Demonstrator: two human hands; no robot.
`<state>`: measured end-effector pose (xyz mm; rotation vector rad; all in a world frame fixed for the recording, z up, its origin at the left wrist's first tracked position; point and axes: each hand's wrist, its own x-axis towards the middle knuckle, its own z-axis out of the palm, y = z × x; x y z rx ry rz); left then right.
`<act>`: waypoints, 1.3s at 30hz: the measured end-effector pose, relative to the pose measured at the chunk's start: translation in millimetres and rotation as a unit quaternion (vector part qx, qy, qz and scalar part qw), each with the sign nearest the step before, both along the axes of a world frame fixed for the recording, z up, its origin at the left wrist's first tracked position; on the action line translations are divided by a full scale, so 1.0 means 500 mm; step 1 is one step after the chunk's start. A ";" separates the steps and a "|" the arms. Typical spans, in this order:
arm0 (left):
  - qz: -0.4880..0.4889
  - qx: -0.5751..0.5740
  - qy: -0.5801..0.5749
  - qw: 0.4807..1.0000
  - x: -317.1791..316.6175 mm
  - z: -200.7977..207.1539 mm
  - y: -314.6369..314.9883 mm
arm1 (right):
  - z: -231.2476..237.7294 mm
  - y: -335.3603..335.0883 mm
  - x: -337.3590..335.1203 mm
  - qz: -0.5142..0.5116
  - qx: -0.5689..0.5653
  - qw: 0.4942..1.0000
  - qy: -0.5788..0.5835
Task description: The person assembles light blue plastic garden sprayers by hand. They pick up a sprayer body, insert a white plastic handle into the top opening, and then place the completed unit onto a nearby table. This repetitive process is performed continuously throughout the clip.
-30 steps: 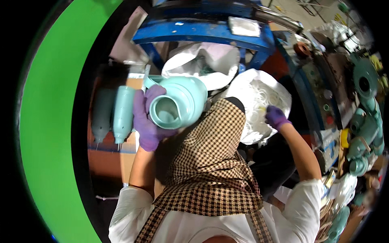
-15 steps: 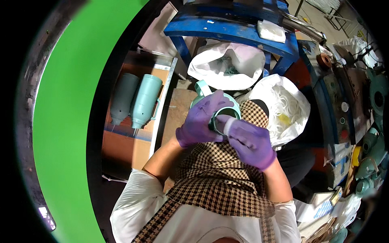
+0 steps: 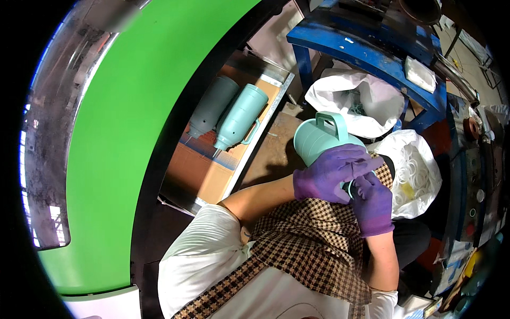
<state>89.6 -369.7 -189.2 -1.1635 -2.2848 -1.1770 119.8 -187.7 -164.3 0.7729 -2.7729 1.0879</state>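
Observation:
A mint-green thermos flask shell (image 3: 316,141) with a loop handle lies across my lap, its handle side up and its wide end pointing away. My left hand (image 3: 330,174), in a purple glove, is closed round the shell's narrow near end, the index finger stretched over it. Against the neck opening, my right hand (image 3: 373,206), also gloved in purple, has its fingers bent and pressed together at the rim. Whatever those fingers hold is hidden. Only a small arc of the green rim and the dark opening shows between both hands.
Left, a mint shell (image 3: 243,114) and a grey-green shell (image 3: 215,103) lie in a tray beside a green machine panel (image 3: 122,133). Ahead stand a white sack (image 3: 324,90), a white bag of pale rings (image 3: 425,175) and a blue bench (image 3: 366,50).
My view has swung, shifting the scene rightward. The shell has tipped, so its side shows and its opening is mostly hidden. My right fingers have closed at the rim; the white piece there no longer shows.

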 end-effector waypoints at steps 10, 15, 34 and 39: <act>0.046 -0.065 0.064 0.995 -0.036 -0.019 0.029 | -0.094 0.051 -0.056 0.071 -0.107 0.989 0.079; 0.060 -0.133 -0.069 0.987 -0.003 0.020 0.080 | -0.117 0.042 -0.024 0.049 -0.062 0.996 0.027; -0.276 -0.409 0.461 0.738 0.119 -0.093 0.084 | -0.171 0.727 0.676 -0.695 0.060 0.689 0.199; -0.340 -0.484 0.528 0.610 0.148 -0.201 0.072 | -0.273 0.819 0.775 -0.783 0.073 0.614 0.064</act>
